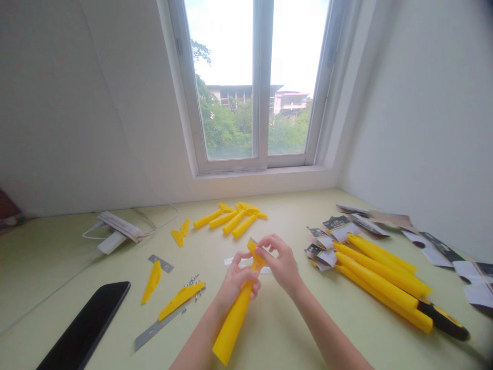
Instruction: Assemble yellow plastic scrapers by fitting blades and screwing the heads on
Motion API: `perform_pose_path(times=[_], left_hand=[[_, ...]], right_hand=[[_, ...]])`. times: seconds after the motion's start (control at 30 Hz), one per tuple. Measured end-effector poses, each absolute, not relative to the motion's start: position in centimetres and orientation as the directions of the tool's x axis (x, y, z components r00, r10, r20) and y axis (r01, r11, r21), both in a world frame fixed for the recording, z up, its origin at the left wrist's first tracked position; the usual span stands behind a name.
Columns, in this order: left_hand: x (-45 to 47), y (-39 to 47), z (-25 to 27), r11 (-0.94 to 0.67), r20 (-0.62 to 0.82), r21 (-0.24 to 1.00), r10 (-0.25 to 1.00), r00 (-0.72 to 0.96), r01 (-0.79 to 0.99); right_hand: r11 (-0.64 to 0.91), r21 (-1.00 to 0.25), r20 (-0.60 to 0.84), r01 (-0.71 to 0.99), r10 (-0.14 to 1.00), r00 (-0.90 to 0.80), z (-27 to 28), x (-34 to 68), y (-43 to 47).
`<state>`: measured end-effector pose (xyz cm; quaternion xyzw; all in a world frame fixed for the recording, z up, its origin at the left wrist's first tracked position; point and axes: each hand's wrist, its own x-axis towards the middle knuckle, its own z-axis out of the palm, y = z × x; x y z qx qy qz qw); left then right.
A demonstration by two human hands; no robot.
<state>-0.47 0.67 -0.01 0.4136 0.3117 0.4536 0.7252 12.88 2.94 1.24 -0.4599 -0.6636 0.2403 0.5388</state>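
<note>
My left hand (pixel 241 280) is wrapped round the neck of a yellow plastic scraper (pixel 233 326), whose thick handle slants down toward me. At the scraper's head, the fingers of my right hand (pixel 280 262) are closed in a pinch against it. A dark strip, perhaps a blade edge, shows at the head's tip. Whether a small part sits between the right fingertips is hidden. Behind my hands lies a whitish strip (pixel 230 261), partly covered. Left of them, a yellow blade cover (pixel 182 301) rests over a long metal blade (pixel 148 336), with several small screws (pixel 198 280) beside it.
Several yellow scraper handles (pixel 244 224) lie at the back. Carded yellow scrapers (pixel 379 275) and opened cards (pixel 439 249) are on the right. On the left are a phone (pixel 87 326), a power strip (pixel 121 226), another blade (pixel 162 263) and loose yellow covers (pixel 151 281).
</note>
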Motion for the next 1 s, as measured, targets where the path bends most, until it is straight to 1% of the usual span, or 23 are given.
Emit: perform_pose_path(times=[0.13, 0.3, 0.6, 0.77, 1.0], left_hand=[[-0.49, 0.76, -0.02, 0.243, -0.085, 0.887, 0.922, 0.379, -0.392], [-0.6, 0.88, -0.16, 0.222, -0.064, 0.893, 0.923, 0.379, -0.391], [-0.55, 1.14, -0.36, 0.259, -0.102, 0.883, 0.92, 0.379, -0.391], [-0.63, 1.14, -0.25, 0.282, -0.143, 0.883, 0.923, 0.357, -0.376], [-0.61, 0.72, 0.01, 0.257, -0.09, 0.885, 0.913, 0.398, -0.389]], right_hand=[[0.491, -0.781, 0.519, 0.386, 0.854, -0.036, 1.26, 12.93, 2.93], [0.489, -0.775, 0.527, 0.402, 0.85, -0.019, 0.75, 12.72, 3.2], [0.525, -0.727, 0.561, 0.443, 0.826, -0.059, 0.54, 12.59, 3.16], [0.567, -0.716, 0.576, 0.406, 0.809, -0.114, 0.7, 12.72, 2.95], [0.597, -0.689, 0.613, 0.411, 0.783, -0.11, 0.88, 13.14, 3.11]])
